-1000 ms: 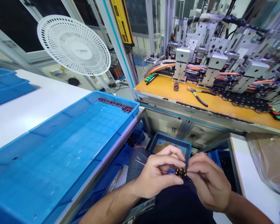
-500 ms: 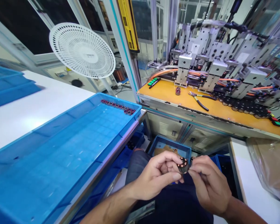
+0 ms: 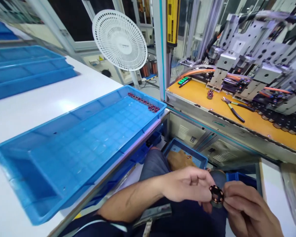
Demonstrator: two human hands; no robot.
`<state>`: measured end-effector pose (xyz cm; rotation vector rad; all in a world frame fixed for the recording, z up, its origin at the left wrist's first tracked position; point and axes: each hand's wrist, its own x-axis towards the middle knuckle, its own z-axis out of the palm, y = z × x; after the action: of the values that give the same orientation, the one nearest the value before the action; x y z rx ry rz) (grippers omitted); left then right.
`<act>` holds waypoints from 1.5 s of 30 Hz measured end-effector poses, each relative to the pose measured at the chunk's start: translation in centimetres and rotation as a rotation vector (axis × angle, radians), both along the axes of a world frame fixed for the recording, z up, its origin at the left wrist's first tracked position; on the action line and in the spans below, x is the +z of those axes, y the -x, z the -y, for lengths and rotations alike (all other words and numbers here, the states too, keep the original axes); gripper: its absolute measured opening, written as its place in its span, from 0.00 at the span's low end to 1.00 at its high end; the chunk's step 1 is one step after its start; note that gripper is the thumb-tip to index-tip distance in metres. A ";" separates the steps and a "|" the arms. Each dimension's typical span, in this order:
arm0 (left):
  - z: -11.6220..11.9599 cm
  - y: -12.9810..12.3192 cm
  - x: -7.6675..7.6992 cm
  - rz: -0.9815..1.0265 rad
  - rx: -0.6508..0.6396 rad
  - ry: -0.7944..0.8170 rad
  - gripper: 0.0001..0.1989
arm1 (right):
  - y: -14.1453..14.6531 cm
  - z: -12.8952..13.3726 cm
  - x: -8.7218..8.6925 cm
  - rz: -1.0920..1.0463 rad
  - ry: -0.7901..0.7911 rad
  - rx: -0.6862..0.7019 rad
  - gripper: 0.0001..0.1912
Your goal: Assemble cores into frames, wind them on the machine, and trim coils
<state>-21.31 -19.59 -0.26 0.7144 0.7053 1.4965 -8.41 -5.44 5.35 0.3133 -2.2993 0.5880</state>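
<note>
Coil ring between both hands, over the lap

Coil ring, dark with copper windings, is near and right of centre, above my lap, tilted so its face shows. My left hand grasps its left side, thumb and fingers on the rim. My right hand has bent fingers, tips right at the ring's right edge; can't tell whether they grip it or something thin beside it.

Just beyond my hands, low down: blue bin with brown cardboard and a few small bits inside. My trouser leg is left of it.

Left: long blue tray on a white table. Small reddish parts sit in a row along the tray's far end, bunched thicker at the right. More blue trays stacked on the table, far left.

Far right: orange bench. On it, left to right: green block with a black pen just beside it, one reddish part, open pliers, then many dark round parts packed together. Metal machine stands behind these. White fan far, past the tray. Plastic-wrapped brown bundle at the right edge, partly cut off.
</note>
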 end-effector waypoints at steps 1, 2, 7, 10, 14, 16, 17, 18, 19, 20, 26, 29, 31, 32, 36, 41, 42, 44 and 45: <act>0.1 0.0 -0.1 0.001 -0.047 0.004 0.23 | 0.2 -0.2 0.4 0.019 -0.058 0.018 0.07; 0.1 0.0 -0.1 0.018 -0.059 -0.005 0.23 | 0.3 -0.4 0.7 0.032 -0.100 0.022 0.07; -0.4 -0.6 -0.6 0.076 0.167 -0.087 0.19 | 0.2 -1.3 0.2 0.034 -0.184 -0.055 0.03; -0.6 -0.9 -0.7 0.107 0.203 -0.186 0.15 | -0.4 -1.8 -1.0 0.048 -0.212 -0.092 0.07; -0.5 -0.8 -0.2 0.111 0.316 -0.273 0.19 | -0.6 -2.3 -1.4 0.114 -0.146 -0.097 0.10; -0.5 -0.6 0.1 0.137 0.361 -0.324 0.24 | -0.5 -2.5 -1.2 0.125 -0.106 -0.070 0.10; -0.6 -0.5 0.2 0.174 0.374 -0.343 0.25 | -0.4 -2.5 -1.0 0.120 -0.099 -0.047 0.10; -0.7 -0.4 0.2 0.219 0.381 -0.343 0.26 | -0.3 -2.4 -0.8 0.108 -0.098 -0.022 0.10; -0.8 -0.4 0.2 0.253 0.380 -0.320 0.25 | -0.2 -2.3 -0.5 0.094 -0.100 0.002 0.09; -0.9 -0.3 0.1 0.262 0.365 -0.280 0.23 | -0.1 -2.2 -0.3 0.074 -0.103 0.023 0.08; -1.2 -0.1 -0.9 0.077 -0.032 -0.119 0.24 | 0.3 -1.3 0.4 -0.005 -0.127 0.049 0.05; -1.2 -0.3 -0.8 0.054 0.073 -0.161 0.20 | 0.0 -1.8 -0.1 -0.011 -0.194 -0.006 0.02; -1.1 -0.5 -0.7 0.052 0.168 -0.176 0.17 | -0.2 -2.3 -0.6 0.019 -0.232 -0.037 0.04; -1.2 -0.6 -0.7 0.059 0.205 -0.191 0.16 | -0.3 -2.5 -0.8 0.041 -0.239 -0.048 0.06; -1.2 -0.8 -0.5 0.110 0.327 -0.339 0.15 | -0.5 -2.8 -1.2 0.083 -0.183 -0.073 0.10; -1.1 -0.5 -0.1 0.243 0.404 -0.427 0.19 | -0.3 -2.5 -0.2 0.109 -0.144 0.042 0.11; -1.1 -0.5 -0.1 0.234 0.388 -0.363 0.19 | -0.2 -2.4 0.0 0.097 -0.141 0.070 0.10; -1.1 -0.3 -0.4 0.164 0.270 -0.214 0.21 | -0.1 -2.1 0.5 0.047 -0.121 0.090 0.06; -1.1 -0.3 -0.5 0.127 0.181 -0.159 0.23 | 0.0 -2.0 0.7 0.029 -0.111 0.090 0.05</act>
<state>-20.99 -18.45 -0.78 0.6818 0.5713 1.7626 -8.38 -3.42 6.05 0.4667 -2.3601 0.5130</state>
